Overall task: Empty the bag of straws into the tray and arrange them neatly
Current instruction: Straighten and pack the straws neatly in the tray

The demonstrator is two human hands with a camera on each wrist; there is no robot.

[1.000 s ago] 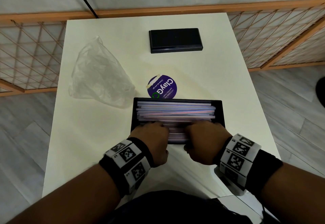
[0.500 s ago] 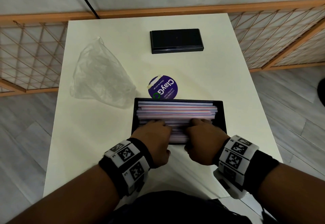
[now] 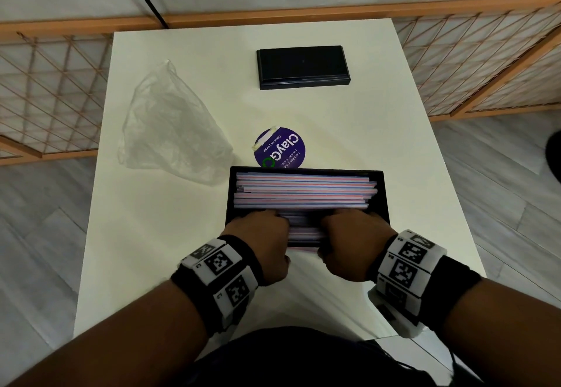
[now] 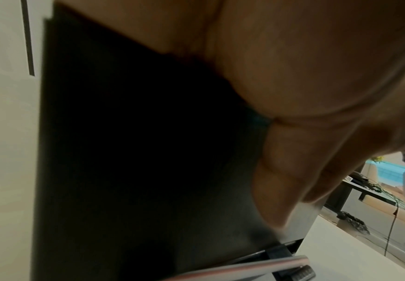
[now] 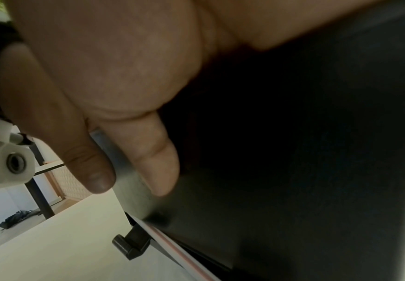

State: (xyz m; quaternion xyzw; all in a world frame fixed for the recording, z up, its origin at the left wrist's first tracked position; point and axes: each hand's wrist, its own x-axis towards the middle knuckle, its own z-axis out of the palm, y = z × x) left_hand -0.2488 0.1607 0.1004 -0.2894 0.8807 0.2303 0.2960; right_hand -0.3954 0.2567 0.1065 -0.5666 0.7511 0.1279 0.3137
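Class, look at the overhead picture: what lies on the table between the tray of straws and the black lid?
A round purple sticker, touching the tray; beyond it, bare table up to the lid. The head view shows this.

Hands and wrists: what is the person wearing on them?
The left hand and right hand are bare, with no gloves or rings showing. Each wrist has a black band under chunky white blocks printed with black-and-white square codes. The right wrist's white blocks look the same. The forearms are bare, with no sleeves.

White table (image 3: 170,235), grey floor (image 3: 39,235), wooden lattice (image 3: 473,62)
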